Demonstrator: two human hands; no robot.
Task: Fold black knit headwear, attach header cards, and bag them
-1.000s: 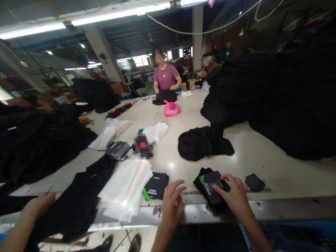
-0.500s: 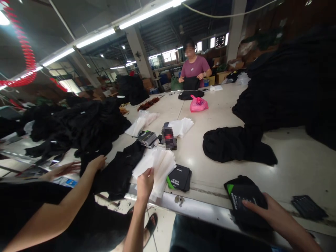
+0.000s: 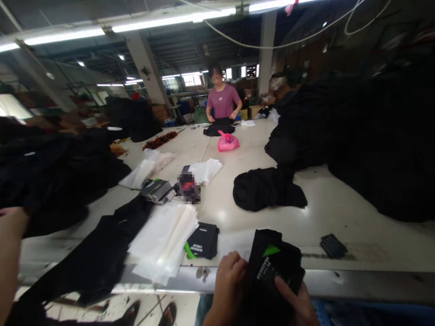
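Reading head view: left hand curling round edge of limp black packet with green corner flash, holding it; right hand pressing fingers on its face, closure unclear. Packet hanging over dull steel table edge. Judging it light, soft, slippery; I'm favouring hold at side edges. Stack of translucent white plastic bags lying nearby.

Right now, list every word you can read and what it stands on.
"ACTOR'S HEADGEAR": flat black green-cornered packet on the pale table.
"HEADGEAR": sideways on the held black green-cornered packet, between the left hand and right hand.
Grey-and-green box: print too blurred to read.
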